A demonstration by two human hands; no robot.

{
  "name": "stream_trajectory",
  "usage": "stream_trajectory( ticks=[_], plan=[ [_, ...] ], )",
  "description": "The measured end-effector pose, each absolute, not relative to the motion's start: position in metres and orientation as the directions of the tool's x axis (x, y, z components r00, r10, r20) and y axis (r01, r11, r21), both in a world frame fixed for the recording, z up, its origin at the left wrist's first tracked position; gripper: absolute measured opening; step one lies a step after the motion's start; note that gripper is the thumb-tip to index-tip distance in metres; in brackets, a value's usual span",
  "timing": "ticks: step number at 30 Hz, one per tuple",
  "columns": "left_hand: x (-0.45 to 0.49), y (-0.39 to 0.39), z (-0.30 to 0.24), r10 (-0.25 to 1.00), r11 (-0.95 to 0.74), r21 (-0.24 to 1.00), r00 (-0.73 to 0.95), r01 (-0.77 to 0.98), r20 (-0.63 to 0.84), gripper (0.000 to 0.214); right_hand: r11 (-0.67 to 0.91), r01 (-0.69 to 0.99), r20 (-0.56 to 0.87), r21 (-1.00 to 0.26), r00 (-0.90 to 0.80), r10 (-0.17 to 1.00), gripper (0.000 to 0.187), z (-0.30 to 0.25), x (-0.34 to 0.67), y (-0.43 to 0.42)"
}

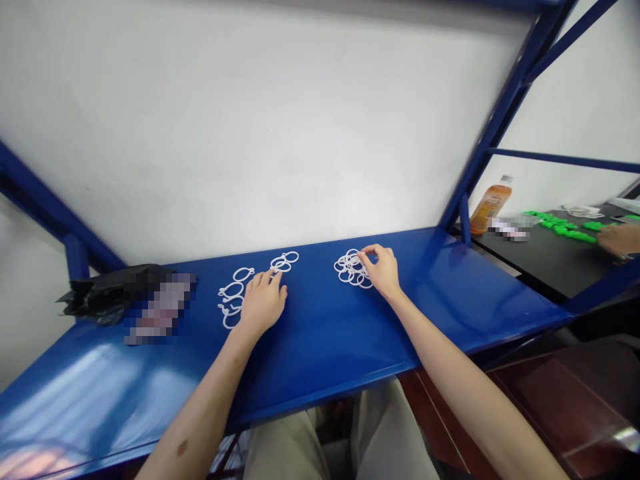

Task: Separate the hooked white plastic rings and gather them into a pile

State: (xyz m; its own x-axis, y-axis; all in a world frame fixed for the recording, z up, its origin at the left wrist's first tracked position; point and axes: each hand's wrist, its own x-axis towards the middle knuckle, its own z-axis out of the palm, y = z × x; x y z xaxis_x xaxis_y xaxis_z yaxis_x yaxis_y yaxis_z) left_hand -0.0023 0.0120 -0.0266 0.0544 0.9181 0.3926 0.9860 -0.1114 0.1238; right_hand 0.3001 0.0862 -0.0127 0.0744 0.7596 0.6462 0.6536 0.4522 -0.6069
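Note:
On the blue table, my left hand (263, 300) lies palm down with its fingers stretched out. Its fingertips touch the near edge of a small cluster of white rings (281, 265). More white rings with small knobs (233, 291) lie in a loose column just left of this hand, partly covered by it. To the right, a tangled pile of white rings (353, 270) rests on the tabletop. At that pile's right edge, my right hand (383, 268) pinches thumb and forefinger together on a white ring; the fingers hide part of it.
A black plastic bag (107, 293) and a blurred-out item (161, 310) sit at the left of the blue table (320, 360). Blue frame posts (500, 120) rise at the right. Beyond them are a bottle (493, 205), green pieces (563, 227) and another person's hand (620, 238).

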Motion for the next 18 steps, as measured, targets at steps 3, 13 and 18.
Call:
stream_trajectory(
  ticks=[3, 13, 18],
  plan=[
    [-0.003, 0.011, -0.028, 0.934, -0.100, 0.083, 0.065, 0.991, 0.352, 0.044, 0.380, 0.738, 0.607, -0.558, 0.050, 0.793, 0.020, -0.018, 0.303, 0.090],
    [-0.007, 0.001, -0.006, 0.953, 0.002, -0.024, 0.005, 1.000, 0.302, 0.048, 0.201, 0.811, 0.515, -0.549, 0.138, 0.846, 0.023, -0.015, 0.301, 0.080],
    [-0.017, 0.001, -0.005, 0.971, 0.026, -0.031, -0.018, 0.999, 0.240, 0.046, 0.235, 0.814, 0.540, -0.531, 0.111, 0.834, 0.021, -0.014, 0.300, 0.078]
  ],
)
